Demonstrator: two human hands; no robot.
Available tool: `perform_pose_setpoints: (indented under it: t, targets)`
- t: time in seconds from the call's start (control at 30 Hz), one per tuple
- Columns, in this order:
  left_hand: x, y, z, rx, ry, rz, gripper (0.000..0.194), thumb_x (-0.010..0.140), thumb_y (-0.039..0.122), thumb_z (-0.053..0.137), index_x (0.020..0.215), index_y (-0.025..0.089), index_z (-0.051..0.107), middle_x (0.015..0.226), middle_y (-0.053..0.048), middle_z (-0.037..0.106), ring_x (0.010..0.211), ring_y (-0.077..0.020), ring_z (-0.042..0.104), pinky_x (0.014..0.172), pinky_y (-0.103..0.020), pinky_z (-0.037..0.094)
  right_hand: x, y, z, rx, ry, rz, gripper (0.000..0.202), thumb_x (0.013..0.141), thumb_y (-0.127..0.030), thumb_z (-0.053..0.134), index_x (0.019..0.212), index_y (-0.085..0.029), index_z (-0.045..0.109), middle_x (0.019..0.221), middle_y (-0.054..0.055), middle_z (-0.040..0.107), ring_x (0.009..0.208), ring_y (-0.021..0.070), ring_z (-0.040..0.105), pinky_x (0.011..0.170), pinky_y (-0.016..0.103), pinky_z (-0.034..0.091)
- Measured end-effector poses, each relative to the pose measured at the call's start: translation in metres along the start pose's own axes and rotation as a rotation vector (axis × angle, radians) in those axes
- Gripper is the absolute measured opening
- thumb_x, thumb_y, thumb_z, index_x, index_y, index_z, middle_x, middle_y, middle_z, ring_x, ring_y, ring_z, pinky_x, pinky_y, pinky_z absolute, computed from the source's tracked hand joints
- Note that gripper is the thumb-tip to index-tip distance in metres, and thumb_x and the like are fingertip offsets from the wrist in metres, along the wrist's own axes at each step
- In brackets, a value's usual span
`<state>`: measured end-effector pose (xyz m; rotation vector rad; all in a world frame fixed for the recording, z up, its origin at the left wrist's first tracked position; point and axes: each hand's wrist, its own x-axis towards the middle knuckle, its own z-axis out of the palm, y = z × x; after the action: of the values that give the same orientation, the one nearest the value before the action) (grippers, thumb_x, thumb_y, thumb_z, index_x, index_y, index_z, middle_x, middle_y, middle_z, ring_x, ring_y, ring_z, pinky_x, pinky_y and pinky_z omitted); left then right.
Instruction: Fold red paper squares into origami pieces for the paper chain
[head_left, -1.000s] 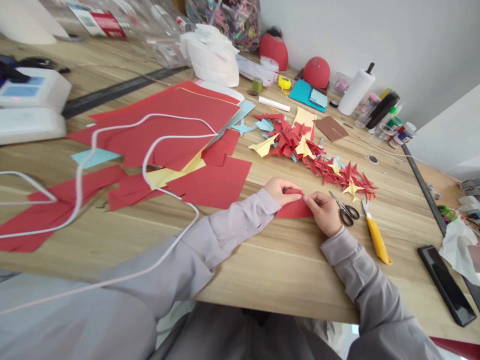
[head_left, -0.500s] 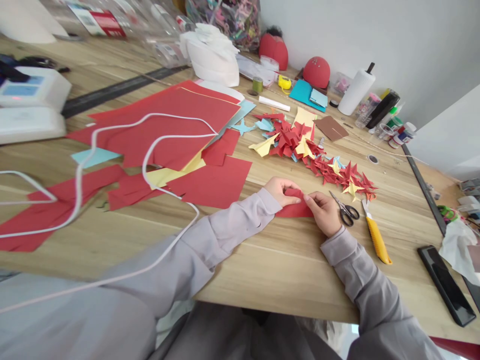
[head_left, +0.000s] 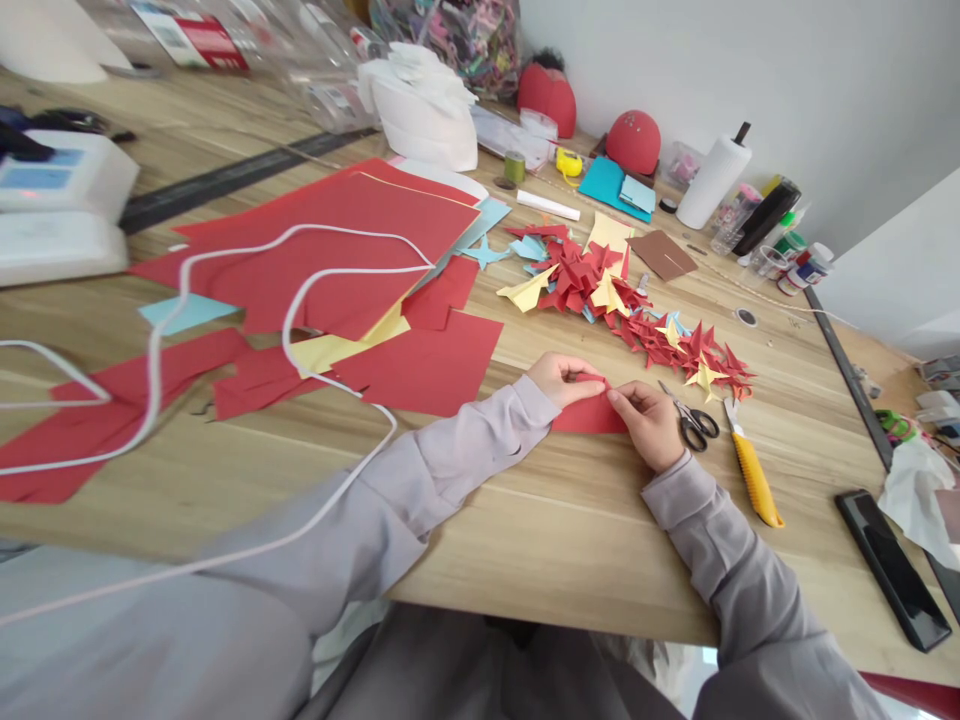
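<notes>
- in the head view, can you read any writing?
- none of it. the clear bottle (head_left: 206, 42) at the upper left of the frame wears a red and white label, but its print is blurred. the jars (head_left: 806, 268) at the right have labels too small to make out.
- and the red paper (head_left: 589, 415), where is it?
- just right of centre, low over the table (head_left: 525, 545), between the two hands. the left hand (head_left: 562, 382) pinches its upper edge, thumb in front. the right hand (head_left: 643, 420) has thumb and forefinger together on its upper right corner, and the two sets of fingertips nearly meet.
- what's near them?
- scissors (head_left: 699, 430) just right of the right hand, then a yellow-handled knife (head_left: 754, 480). above the hands sits a heap of folded paper shapes (head_left: 581, 280), mostly red, some yellow and blue.
- and the surface, the room?
- pale wood grain. red sheets (head_left: 352, 250) spread across the left half, a white cord (head_left: 155, 350) looping over them. a plain, light wall (head_left: 750, 60) fills the upper right.
</notes>
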<state>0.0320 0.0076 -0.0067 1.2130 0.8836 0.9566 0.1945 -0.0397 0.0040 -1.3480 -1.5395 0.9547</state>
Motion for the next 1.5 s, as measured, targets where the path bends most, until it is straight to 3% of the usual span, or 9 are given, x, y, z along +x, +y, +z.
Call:
perform_pose_setpoints:
  t: [0.27, 0.67, 1.13, 1.37, 1.5]
  targets:
    - [-0.0026, 0.0064, 0.0001, 0.011, -0.006, -0.020, 0.019, 0.054, 0.024, 0.073, 0.068, 0.011, 0.070, 0.058, -0.002, 0.068, 0.053, -0.0126, 0.059, 0.053, -0.023, 0.046, 0.0006, -0.0050, -0.0003, 0.074, -0.011, 0.022, 0.030, 0.072, -0.048, 0.064, 0.070, -0.017, 0.064, 0.067, 0.002, 0.065, 0.062, 0.0138, 0.056, 0.061, 0.027, 0.045]
    - [-0.0014, -0.0025, 0.0027, 0.145, 0.061, 0.055, 0.015, 0.057, 0.021, 0.070, 0.067, 0.010, 0.070, 0.059, -0.003, 0.067, 0.053, -0.0129, 0.058, 0.051, -0.023, 0.045, 0.0013, -0.0018, 0.0019, -0.009, 0.004, 0.031, 0.034, 0.067, -0.049, 0.067, 0.060, -0.018, 0.056, 0.052, -0.003, 0.051, 0.047, 0.0085, 0.042, 0.045, 0.022, 0.033]
    - [-0.0022, 0.0022, 0.0034, 0.104, 0.051, 0.060, 0.017, 0.055, 0.024, 0.071, 0.066, 0.011, 0.068, 0.054, 0.000, 0.063, 0.049, -0.0104, 0.054, 0.047, -0.021, 0.042, 0.0005, -0.0073, 0.0029, -0.024, 0.053, 0.077, 0.035, 0.067, -0.050, 0.066, 0.063, -0.017, 0.059, 0.051, -0.002, 0.054, 0.045, 0.0087, 0.043, 0.042, 0.022, 0.033]
    - [0.0001, 0.0026, 0.0012, -0.024, 0.068, 0.009, 0.037, 0.055, 0.022, 0.072, 0.090, 0.011, 0.068, 0.066, -0.003, 0.069, 0.061, -0.0158, 0.063, 0.060, -0.027, 0.050, -0.0012, -0.0032, 0.0021, 0.084, 0.011, -0.018, 0.038, 0.070, -0.041, 0.067, 0.099, -0.019, 0.062, 0.077, 0.003, 0.067, 0.068, 0.0153, 0.061, 0.062, 0.028, 0.050]
    - [0.0009, 0.0017, 0.0021, -0.046, 0.088, 0.006, 0.025, 0.055, 0.019, 0.069, 0.079, 0.011, 0.069, 0.066, -0.003, 0.069, 0.062, -0.0146, 0.063, 0.060, -0.025, 0.049, 0.0000, 0.0019, 0.0016, 0.079, 0.035, -0.053, 0.027, 0.072, -0.035, 0.065, 0.095, -0.020, 0.066, 0.093, 0.006, 0.070, 0.084, 0.0184, 0.064, 0.076, 0.032, 0.051]
